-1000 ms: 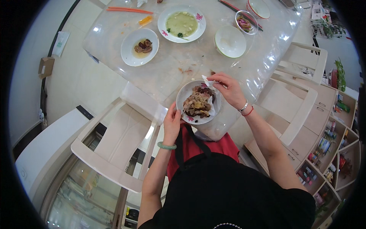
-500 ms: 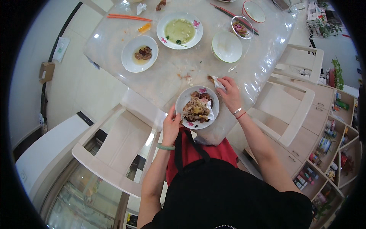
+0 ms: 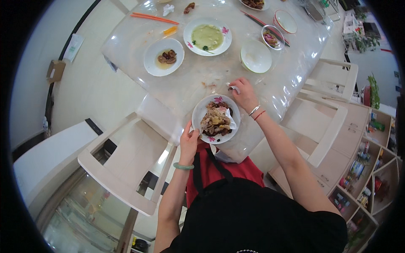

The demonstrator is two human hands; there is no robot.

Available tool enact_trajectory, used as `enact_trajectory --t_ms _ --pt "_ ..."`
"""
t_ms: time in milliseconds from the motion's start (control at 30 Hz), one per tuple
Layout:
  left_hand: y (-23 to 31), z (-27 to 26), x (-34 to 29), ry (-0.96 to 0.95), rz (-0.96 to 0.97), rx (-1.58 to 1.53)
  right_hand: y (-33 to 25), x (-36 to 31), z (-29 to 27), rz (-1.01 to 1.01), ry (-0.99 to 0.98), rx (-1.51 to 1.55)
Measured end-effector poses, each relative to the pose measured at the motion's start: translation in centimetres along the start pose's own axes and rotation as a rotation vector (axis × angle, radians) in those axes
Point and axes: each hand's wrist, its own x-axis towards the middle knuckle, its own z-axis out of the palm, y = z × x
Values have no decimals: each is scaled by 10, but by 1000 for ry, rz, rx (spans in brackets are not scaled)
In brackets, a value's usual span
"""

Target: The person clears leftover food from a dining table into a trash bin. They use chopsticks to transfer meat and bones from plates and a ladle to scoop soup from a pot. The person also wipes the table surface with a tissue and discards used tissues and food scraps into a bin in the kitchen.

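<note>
One hand (image 3: 244, 93) moved off the plate (image 3: 216, 119).

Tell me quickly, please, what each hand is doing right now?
Left hand: closed on the rim of the plate of food scraps.
Right hand: pinching a crumpled white tissue on the table.

The scene is brightly and evenly lit from above, and only soft shadows are cast. Strong white glare is thrown back by the clear plastic covering the table (image 3: 295, 80). Straight edges are bent by fisheye distortion, the corners are blacked out, and slight softness is seen throughout.
</note>
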Motion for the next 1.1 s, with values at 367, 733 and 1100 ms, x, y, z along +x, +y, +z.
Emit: enact_trajectory --t_ms 367,733,1100 --pt "-11 27 -2 -17 23 -129 -67 -18 -44 -230 -138 24" --pt "-9 49 10 7 28 -2 -49 -13 -58 -147 -110 -53" --pt "3 37 4 11 74 -120 -80 25 -63 243 -158 636"
